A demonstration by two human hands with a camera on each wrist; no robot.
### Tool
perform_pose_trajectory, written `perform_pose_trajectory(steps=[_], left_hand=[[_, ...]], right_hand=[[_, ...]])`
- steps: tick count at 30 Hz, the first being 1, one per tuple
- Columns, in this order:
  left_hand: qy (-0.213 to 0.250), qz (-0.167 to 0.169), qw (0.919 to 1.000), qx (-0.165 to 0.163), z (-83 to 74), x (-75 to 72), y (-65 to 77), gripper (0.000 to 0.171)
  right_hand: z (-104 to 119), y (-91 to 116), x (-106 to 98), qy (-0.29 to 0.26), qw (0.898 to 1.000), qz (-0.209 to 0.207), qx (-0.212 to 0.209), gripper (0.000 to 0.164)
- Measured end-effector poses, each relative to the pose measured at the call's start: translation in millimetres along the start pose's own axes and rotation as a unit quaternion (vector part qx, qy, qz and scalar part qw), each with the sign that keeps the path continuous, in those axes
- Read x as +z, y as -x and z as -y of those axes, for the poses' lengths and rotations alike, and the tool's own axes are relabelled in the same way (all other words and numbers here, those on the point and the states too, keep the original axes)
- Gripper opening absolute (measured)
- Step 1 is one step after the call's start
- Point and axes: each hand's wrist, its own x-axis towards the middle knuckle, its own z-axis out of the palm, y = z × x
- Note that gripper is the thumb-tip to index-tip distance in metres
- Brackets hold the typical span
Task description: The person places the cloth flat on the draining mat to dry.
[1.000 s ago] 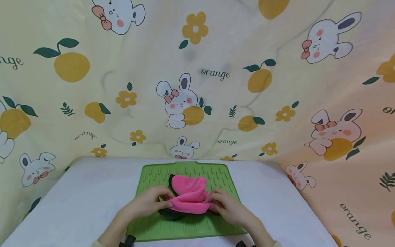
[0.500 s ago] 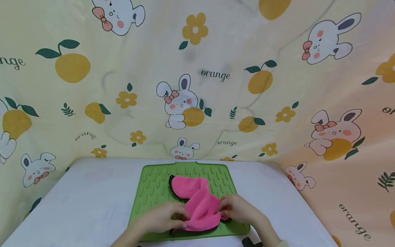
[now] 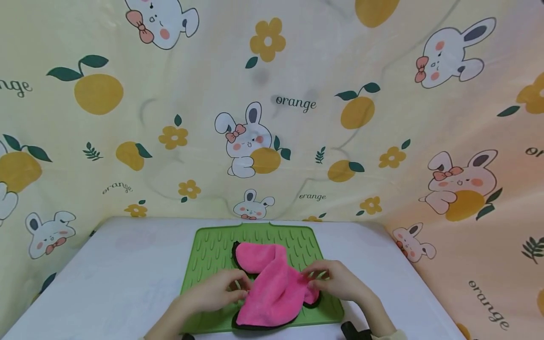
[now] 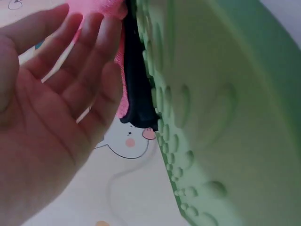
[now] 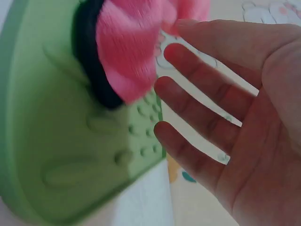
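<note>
A pink plush cloth piece [image 3: 272,293] with a black border lies over the green ribbed mat [image 3: 212,248] in the head view. One rounded lobe points to the back left, and a small flap folds out at the right. My left hand [image 3: 223,289] is at the cloth's left side, its fingertips close to the edge; the left wrist view shows the fingers [image 4: 87,56] loosely extended. At the right side, my right hand [image 3: 335,279] pinches the cloth between thumb and index finger. Its other fingers [image 5: 202,113] stay extended in the right wrist view.
The mat lies on a white table [image 3: 127,264] reaching back to a curtain [image 3: 178,85] printed with rabbits and oranges. Black wrist-worn gear [image 3: 354,331] shows by the right forearm, at the front.
The cloth's near part has been drawn toward the front and lies flatter, its right flap showing. My left hand has come off the near edge; my right hand has moved slightly right and back.
</note>
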Motion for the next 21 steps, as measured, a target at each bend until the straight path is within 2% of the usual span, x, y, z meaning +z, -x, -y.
perform_pose_trajectory(steps=[5,9,14,21], left_hand=[[-0.024,-0.016,0.9992,-0.027,4.7,0.7,-0.8,0.008],[-0.043,-0.008,0.9986,-0.029,5.4,5.8,-1.2,0.013],[-0.036,-0.006,0.9991,-0.024,4.1,11.6,-1.6,0.019],[-0.034,-0.014,0.9991,-0.023,6.4,18.3,-3.4,0.019]], right_hand=[[-12,6,-7,0.014,0.999,-0.023,0.047,0.022],[-20,5,-6,0.012,0.996,-0.004,0.088,0.023],[-21,2,0,0.002,0.996,0.018,0.093,0.021],[-21,-3,7,0.029,0.996,0.012,0.082,0.022]])
